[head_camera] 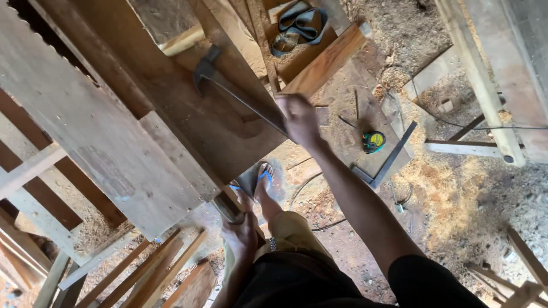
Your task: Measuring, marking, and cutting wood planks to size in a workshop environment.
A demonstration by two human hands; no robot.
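The hammer [240, 94] lies across a broad wooden board [217, 120] on the bench, its dark claw head up and to the left near a pale round stick [182, 40], its thin metal shaft running down and right into the right hand [299, 117]. That hand is closed round the end of the shaft, a firm fist grip. The tool looks stiff and head-heavy, so it would likely swing from the head end; the far end of the shaft, where the hand has it, gives the most leverage, though bare metal may be slippery.

The left hand [241, 234] is lower down, wrapped round the near end of a dark bar or board edge [225, 208]; what exactly it holds is hard to tell.

Below, a foot in a blue-strapped sandal [264, 177] stands on the floor. To the right, on a low slab, lie a yellow tape measure [374, 141] and a metal square [388, 159], amid sawdust.
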